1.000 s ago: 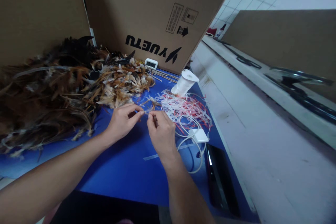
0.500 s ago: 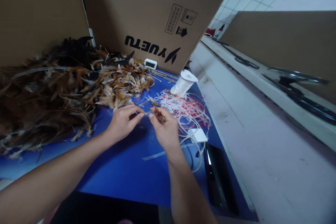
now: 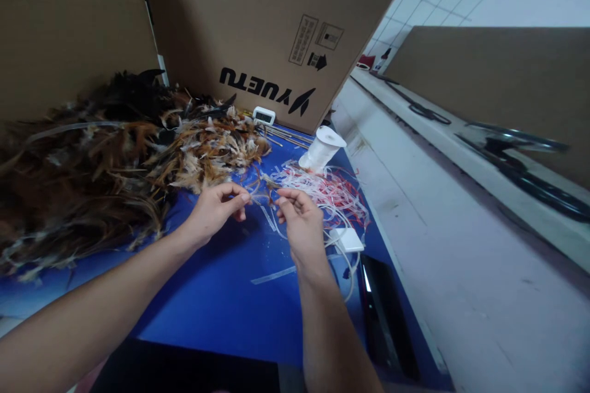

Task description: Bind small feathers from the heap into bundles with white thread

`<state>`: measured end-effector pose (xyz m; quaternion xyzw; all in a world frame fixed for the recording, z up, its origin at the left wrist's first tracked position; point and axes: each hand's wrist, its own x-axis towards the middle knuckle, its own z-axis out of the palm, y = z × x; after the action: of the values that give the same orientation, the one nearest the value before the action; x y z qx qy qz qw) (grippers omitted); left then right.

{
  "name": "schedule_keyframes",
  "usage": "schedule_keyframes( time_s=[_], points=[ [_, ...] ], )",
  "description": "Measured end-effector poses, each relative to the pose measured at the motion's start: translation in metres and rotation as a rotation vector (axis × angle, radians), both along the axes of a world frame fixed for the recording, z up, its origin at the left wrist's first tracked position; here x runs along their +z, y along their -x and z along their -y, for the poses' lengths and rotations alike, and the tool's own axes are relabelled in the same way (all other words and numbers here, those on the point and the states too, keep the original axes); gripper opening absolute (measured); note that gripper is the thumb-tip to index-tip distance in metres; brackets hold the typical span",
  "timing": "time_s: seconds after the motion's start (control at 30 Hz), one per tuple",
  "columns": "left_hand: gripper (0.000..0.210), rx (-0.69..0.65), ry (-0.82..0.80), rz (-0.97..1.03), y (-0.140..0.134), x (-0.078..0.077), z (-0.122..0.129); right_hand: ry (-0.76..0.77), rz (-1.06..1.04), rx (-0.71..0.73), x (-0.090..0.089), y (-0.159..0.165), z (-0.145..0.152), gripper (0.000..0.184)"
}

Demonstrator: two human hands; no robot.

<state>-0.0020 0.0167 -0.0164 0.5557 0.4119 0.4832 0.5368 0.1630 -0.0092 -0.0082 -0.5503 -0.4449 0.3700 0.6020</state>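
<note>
Above the blue table my left hand is closed in a pinch on one end of a thin translucent strip. Facing it, my right hand also pinches, its fingertips at the strip's other end, beside a small wisp of brown feather. Whether that wisp is held or lies behind the fingers I cannot tell. Left of my hands spreads a large heap of brown and black feathers. Beyond my right hand lies a tangle of white and red strips, with a white ribbon spool behind it.
A large cardboard box rises behind the table. Before it sit a small white digital display and thin sticks. To the right are a white charger with cable, a black phone-like device and a wall ledge with scissors.
My hands have drawn apart, the right one moving right, and the strip between them shows more. Loose clear strips on the table below have come into view.
</note>
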Motion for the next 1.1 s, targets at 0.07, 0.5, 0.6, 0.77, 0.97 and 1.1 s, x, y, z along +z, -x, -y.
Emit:
schedule_keyframes(
  time_s=[0.07, 0.5, 0.6, 0.77, 0.97, 1.1],
  points=[
    [0.022, 0.007, 0.071, 0.107, 0.001, 0.003, -0.001, 0.010, -0.013, 0.022, -0.001, 0.001, 0.000, 0.021],
    [0.015, 0.165, 0.157, 0.556, 0.019, 0.018, -0.014, -0.020, 0.380, -0.011, -0.025, 0.000, -0.009, 0.018],
    [0.015, 0.206, 0.159, 0.620, 0.023, 0.022, -0.017, -0.055, 0.553, -0.027, -0.026, -0.001, -0.013, 0.017],
    [0.022, 0.241, 0.213, 0.705, 0.029, 0.023, -0.022, -0.080, 1.078, 0.043, -0.005, -0.001, -0.029, 0.021],
    [0.027, 0.253, 0.260, 0.736, 0.030, 0.019, -0.026, 0.013, 1.648, 0.255, 0.017, 0.001, -0.072, 0.025],
    [0.029, 0.251, 0.267, 0.718, 0.029, 0.017, -0.027, -0.021, 1.750, 0.383, 0.013, 0.003, -0.092, 0.023]
  ],
)
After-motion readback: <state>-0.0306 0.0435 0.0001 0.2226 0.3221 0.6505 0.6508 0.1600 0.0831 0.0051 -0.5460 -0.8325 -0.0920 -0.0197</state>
